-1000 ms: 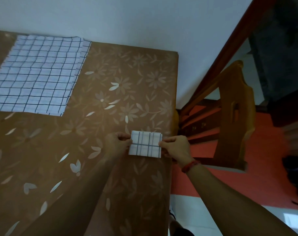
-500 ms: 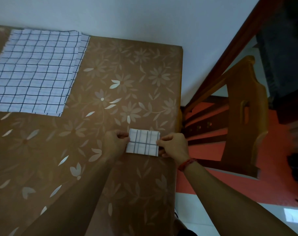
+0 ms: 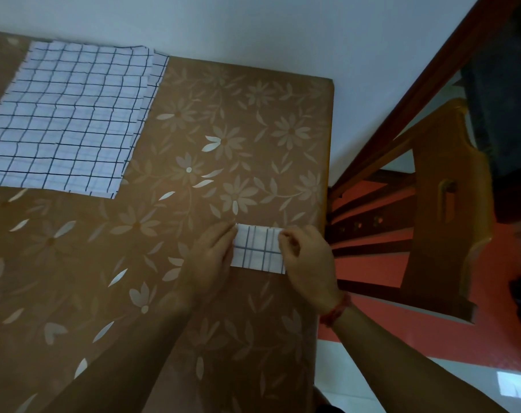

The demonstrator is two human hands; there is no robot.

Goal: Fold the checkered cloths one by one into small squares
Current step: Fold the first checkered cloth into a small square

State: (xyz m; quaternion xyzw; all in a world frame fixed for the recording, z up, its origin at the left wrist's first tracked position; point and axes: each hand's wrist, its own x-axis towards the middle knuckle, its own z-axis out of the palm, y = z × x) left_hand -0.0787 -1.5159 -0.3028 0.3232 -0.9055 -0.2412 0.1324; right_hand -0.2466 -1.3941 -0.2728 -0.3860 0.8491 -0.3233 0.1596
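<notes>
A small folded checkered cloth (image 3: 254, 248), white with dark lines, lies flat near the table's right edge. My left hand (image 3: 213, 257) rests beside it with straight fingers touching its left edge. My right hand (image 3: 308, 260) covers its right edge, and the curled fingers pinch the top right corner. A stack of unfolded checkered cloths (image 3: 68, 114) lies spread flat at the far left of the table, well away from both hands.
The table carries a brown cover with a flower print (image 3: 193, 129) and its right edge runs just past my right hand. A wooden chair (image 3: 449, 204) stands on the red floor to the right. A white wall runs behind the table.
My right hand has slid a little further over the folded cloth's right edge. My left fingers have straightened along its left edge. The cloth itself stays in place on the table.
</notes>
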